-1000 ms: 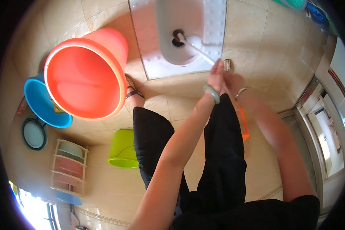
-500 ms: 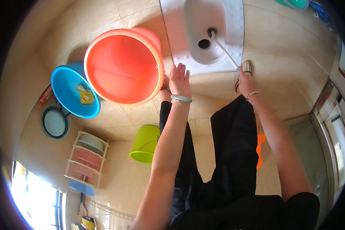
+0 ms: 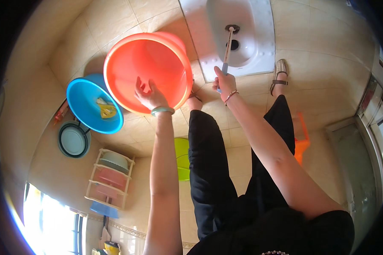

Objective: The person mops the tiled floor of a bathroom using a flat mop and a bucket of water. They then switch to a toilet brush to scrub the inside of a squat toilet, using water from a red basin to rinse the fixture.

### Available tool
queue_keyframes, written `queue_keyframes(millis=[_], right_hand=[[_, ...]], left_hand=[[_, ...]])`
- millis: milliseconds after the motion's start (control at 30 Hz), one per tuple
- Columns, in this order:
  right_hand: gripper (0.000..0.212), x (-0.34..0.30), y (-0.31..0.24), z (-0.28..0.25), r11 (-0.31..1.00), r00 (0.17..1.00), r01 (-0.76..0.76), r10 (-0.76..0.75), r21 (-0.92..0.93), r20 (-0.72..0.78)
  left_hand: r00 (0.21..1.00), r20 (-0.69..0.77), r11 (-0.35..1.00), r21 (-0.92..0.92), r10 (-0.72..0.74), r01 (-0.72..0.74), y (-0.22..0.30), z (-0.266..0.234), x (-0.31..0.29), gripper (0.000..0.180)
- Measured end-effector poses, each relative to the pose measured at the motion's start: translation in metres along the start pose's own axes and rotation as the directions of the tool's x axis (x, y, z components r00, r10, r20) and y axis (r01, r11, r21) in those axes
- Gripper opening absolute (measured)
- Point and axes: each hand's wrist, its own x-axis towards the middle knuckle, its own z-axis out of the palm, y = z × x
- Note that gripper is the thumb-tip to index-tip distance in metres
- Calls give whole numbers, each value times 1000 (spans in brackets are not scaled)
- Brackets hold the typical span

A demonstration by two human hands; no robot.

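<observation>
My right hand [image 3: 227, 85] is wrapped round the blue-grey grip of a long-handled toilet brush [image 3: 228, 49]. The brush's dark head rests in the bowl of a white squat toilet [image 3: 264, 46], just beyond the black drain hole. My left hand [image 3: 152, 97] holds nothing; its fingers are spread and slightly curled over the near right part of a big orange-red tub [image 3: 147, 57]. Whether it touches the tub I cannot tell. A jade-coloured bangle circles the left wrist and a thin bracelet the right.
Left of the tub stands a blue basin [image 3: 83, 100] with a yellow-and-white item [image 3: 106, 109] inside. Further left are a grey folding basin [image 3: 73, 139] and a white rack [image 3: 110, 178]. A lime-green bucket [image 3: 182, 159] is behind my left arm; an orange plastic object [image 3: 301, 146] is beside my right leg.
My right hand has moved left with the brush, whose handle now stands more upright in view. My left hand has swung left from beside the tub to over it.
</observation>
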Motion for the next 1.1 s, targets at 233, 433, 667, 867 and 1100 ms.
queue_keyframes(millis=[233, 433, 667, 867, 1100], right_hand=[[26, -27, 11, 63, 963, 994, 76, -94, 258, 57], [26, -21, 19, 69, 954, 978, 126, -165, 272, 125], [27, -8, 12, 66, 951, 940, 73, -166, 300, 299], [31, -11, 6, 51, 964, 928, -11, -89, 266, 361], [34, -6, 1, 41, 942, 924, -30, -101, 333, 370]], left_hand=[[893, 229, 913, 38, 387, -406, 21, 9, 35, 42], [783, 468, 877, 36, 409, -479, 66, 47, 20, 54], [720, 551, 799, 148, 423, -583, 75, 47, 20, 57], [600, 601, 672, 136, 528, -728, 74, 42, 30, 54], [524, 509, 440, 285, 683, -851, 79, 25, 56, 48]])
